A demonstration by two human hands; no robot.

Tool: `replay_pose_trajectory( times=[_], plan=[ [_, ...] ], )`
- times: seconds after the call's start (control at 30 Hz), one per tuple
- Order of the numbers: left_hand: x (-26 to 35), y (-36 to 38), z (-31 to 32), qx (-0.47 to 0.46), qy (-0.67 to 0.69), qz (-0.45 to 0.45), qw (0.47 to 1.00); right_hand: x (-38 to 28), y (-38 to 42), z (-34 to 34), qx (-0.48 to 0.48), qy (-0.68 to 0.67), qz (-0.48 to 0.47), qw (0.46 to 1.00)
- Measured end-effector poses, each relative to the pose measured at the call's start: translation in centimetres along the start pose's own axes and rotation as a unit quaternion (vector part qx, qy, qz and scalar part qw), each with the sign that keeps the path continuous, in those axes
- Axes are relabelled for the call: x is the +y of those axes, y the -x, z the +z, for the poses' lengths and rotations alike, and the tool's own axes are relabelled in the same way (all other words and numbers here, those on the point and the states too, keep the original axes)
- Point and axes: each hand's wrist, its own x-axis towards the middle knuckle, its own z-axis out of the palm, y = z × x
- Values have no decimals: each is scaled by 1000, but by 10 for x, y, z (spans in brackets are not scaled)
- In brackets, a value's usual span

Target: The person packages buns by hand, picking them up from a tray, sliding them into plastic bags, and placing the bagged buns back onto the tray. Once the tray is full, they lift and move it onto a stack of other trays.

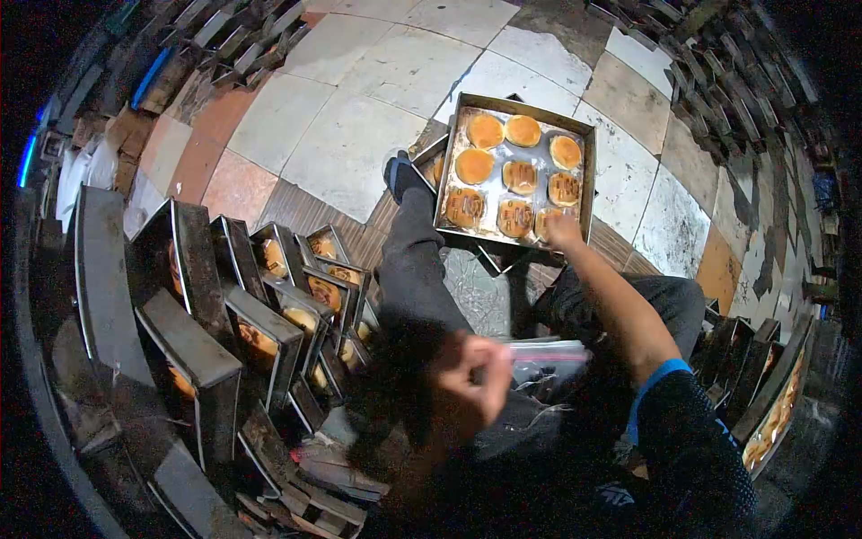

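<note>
A square metal tray (588, 171) holds several round golden buns. Those at the far side, such as this plain bun (486, 131), have bare tops, while the nearer ones, such as this marked bun (515, 218), carry dark printing on top. My right hand (564, 232) reaches down to the near right corner, its fingers drawn together over the printed bun (544, 221) there and partly covering it. Above my lap, my left hand (478, 377) is curled with thumb and fingers pinched, blurred; what it holds I cannot tell. Beside it lies a stack of clear plastic sheets (552, 354).
Stacked metal trays with buns (260, 337) crowd my left side. More trays (763, 395) stand at my right, and further stacks (718, 72) line the far right. Worn tiles (359, 126) cover the floor ahead. My sandalled foot (401, 175) is beside the tray.
</note>
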Motion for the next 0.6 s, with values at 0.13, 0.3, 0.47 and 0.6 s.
replay_pose_trajectory(
  times=[0.13,0.3,0.47,0.6],
  plan=[
    [-45,6,69,-97,-170,140,971,-27,120,-64,-313,-134,-116,933],
    [-65,19,75,-215,-201,150,944,-53,261,-175,-242,-221,-272,905],
    [-54,18,78,-166,-237,134,948,-35,283,-158,2,-168,-310,936],
    [-56,8,65,-166,-124,126,970,-59,294,-201,301,-289,-212,884]
  ],
)
